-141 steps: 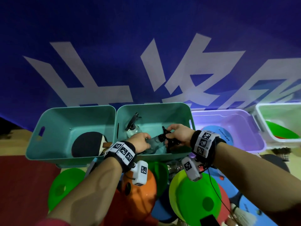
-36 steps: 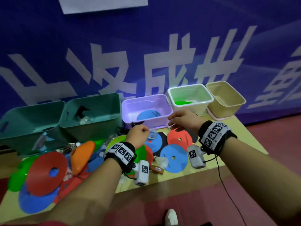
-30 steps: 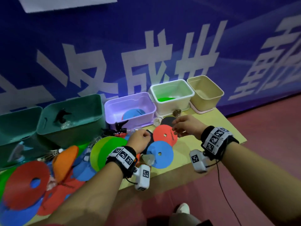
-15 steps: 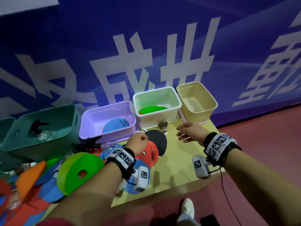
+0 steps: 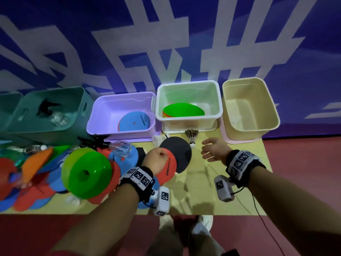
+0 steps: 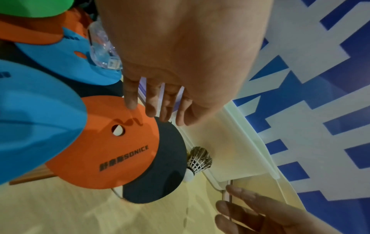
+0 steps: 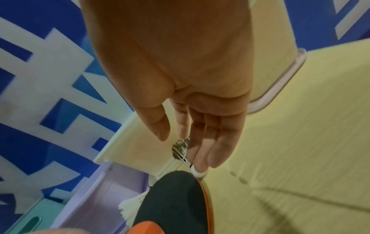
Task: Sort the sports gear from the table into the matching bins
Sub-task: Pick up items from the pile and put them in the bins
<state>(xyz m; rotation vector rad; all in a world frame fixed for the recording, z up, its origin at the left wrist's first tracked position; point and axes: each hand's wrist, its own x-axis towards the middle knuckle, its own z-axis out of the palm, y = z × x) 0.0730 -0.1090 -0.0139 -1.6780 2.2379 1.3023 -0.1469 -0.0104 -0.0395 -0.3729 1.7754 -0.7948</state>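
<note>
Both hands over gear on the tabletop [image 5: 203, 191].
Left hand [image 5: 156, 161]: fingers curled, touching orange disc [image 6: 112, 145]; right hand [image 5: 214, 151]: relaxed, spread beside shuttlecock [image 5: 191, 136].

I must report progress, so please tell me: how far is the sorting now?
Early stage. Done: a blue disc lies in the purple bin, a green disc in the white bin. In hand: nothing; the left hand reaches over an orange disc, the right hand toward a shuttlecock. Left: most discs; the beige bin looks empty.
</note>
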